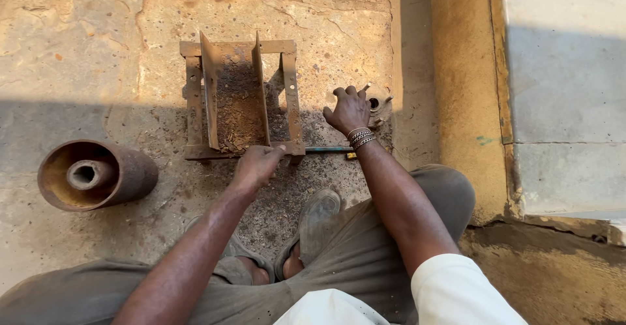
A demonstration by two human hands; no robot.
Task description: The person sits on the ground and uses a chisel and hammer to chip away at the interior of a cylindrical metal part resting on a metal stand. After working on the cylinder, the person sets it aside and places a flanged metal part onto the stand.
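Note:
A rusty metal frame mould (240, 97) with two upright plates lies on the stone floor, dirt caked between the plates. My left hand (257, 166) is closed on the mould's near edge. My right hand (349, 110), with bangles on the wrist, rests fingers spread on the floor just right of the mould, beside a small round metal fitting (375, 103). A thin blue-grey rod (329, 149) lies on the floor below that wrist.
A rusty double-walled pipe section (94, 175) lies on its side at the left. Loose dirt is scattered before my sandalled feet (316, 224). A raised plastered ledge (460, 84) and pale slab (564, 90) run along the right.

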